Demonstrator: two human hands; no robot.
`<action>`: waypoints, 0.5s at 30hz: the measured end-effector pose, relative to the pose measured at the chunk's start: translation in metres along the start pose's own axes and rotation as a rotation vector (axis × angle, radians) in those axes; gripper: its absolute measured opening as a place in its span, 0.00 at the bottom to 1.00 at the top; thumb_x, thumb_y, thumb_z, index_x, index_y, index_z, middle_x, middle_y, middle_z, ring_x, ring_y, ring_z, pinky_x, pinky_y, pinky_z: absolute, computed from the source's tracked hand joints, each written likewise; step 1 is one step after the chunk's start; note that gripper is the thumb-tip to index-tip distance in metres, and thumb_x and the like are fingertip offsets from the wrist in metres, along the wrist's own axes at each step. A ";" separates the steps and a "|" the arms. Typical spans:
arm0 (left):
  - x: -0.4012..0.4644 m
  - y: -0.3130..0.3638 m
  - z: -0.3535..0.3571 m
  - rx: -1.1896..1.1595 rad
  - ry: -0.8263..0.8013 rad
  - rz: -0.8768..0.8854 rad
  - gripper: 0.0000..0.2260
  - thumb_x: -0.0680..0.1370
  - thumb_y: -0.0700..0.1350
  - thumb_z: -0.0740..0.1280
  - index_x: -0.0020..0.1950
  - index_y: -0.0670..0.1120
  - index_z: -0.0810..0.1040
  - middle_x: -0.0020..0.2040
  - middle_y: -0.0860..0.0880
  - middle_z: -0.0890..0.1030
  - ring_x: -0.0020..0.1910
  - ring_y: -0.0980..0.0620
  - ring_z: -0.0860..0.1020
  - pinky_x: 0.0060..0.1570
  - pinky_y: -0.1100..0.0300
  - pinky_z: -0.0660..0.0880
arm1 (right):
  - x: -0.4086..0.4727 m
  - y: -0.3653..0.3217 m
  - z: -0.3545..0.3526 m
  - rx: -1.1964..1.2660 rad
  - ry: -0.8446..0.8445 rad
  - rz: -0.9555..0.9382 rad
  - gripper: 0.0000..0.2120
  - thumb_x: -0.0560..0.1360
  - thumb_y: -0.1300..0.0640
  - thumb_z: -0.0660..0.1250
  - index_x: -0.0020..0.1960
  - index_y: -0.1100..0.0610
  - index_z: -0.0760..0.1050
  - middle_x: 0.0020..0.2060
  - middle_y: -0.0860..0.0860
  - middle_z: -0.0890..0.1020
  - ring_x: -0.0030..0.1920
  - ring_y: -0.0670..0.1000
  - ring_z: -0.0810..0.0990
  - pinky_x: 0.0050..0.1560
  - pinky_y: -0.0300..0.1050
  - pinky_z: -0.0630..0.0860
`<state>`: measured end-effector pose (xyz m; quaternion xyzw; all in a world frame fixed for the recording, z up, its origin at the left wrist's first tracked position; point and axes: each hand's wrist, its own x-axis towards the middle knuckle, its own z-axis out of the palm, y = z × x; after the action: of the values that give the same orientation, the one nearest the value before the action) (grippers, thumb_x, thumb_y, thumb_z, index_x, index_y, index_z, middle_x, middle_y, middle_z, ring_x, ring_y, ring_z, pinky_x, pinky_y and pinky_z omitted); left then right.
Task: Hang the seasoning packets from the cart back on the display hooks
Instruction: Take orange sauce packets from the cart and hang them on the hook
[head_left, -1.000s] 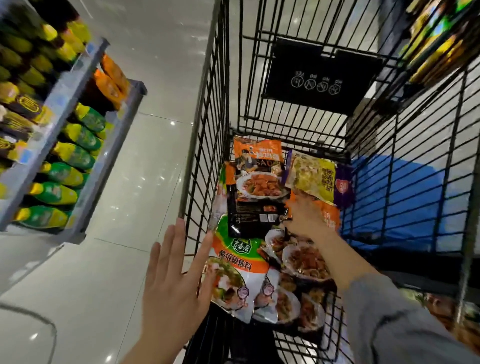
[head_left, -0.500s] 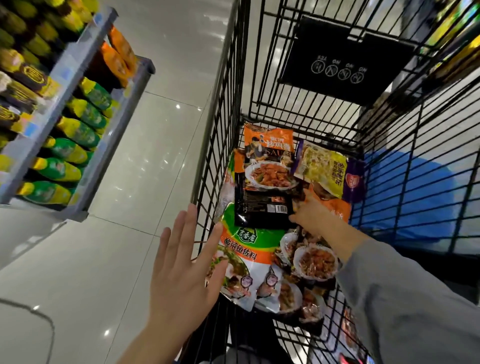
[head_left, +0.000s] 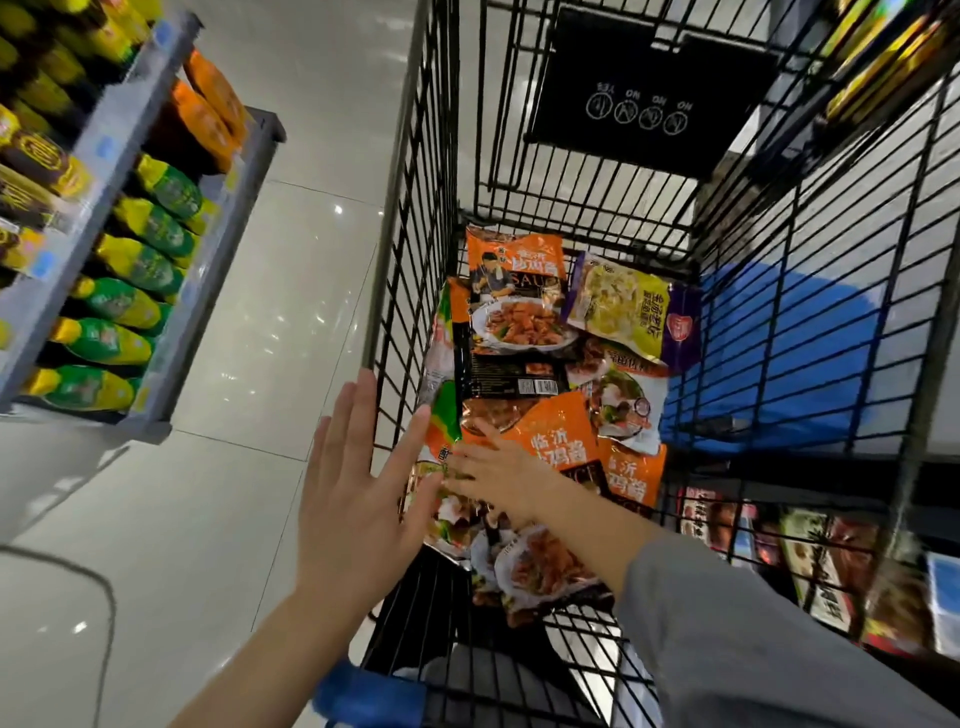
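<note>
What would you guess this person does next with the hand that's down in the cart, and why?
Probably lift the right hand up and out of the cart with the orange packet it appears to be gripping. That packet sits tilted above the pile, its corner at the fingers, while the left hand hovers open outside the wire side. No display hooks are in view, so hanging must wait.

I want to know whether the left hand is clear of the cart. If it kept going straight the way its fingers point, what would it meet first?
Probably the cart's black wire side wall: the left hand is flat, its fingertips already at the wires. Depth is unclear, so it may be touching.
</note>
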<state>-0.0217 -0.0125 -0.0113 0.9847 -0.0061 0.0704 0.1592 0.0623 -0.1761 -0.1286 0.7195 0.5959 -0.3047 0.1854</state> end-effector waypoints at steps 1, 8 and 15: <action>0.000 0.000 0.000 -0.002 0.000 0.002 0.24 0.74 0.50 0.66 0.70 0.47 0.70 0.75 0.37 0.56 0.74 0.39 0.55 0.68 0.39 0.61 | -0.004 0.005 0.002 0.086 0.030 0.048 0.36 0.74 0.44 0.64 0.76 0.47 0.48 0.76 0.51 0.50 0.76 0.54 0.44 0.69 0.67 0.32; 0.001 0.000 0.000 -0.015 -0.001 0.002 0.24 0.74 0.49 0.67 0.69 0.46 0.70 0.75 0.37 0.56 0.74 0.39 0.55 0.67 0.38 0.61 | -0.046 0.087 0.043 0.732 0.042 0.610 0.43 0.70 0.33 0.62 0.76 0.46 0.44 0.77 0.48 0.45 0.76 0.53 0.41 0.72 0.65 0.41; 0.000 -0.001 0.000 0.011 0.012 0.014 0.22 0.75 0.48 0.67 0.68 0.45 0.71 0.74 0.35 0.58 0.74 0.39 0.56 0.66 0.38 0.62 | -0.036 0.094 0.052 1.313 0.137 0.839 0.29 0.68 0.37 0.69 0.63 0.50 0.68 0.60 0.53 0.72 0.59 0.55 0.72 0.58 0.53 0.71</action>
<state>-0.0213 -0.0115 -0.0118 0.9851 -0.0114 0.0773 0.1534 0.1383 -0.2563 -0.1525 0.8642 -0.0178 -0.4542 -0.2160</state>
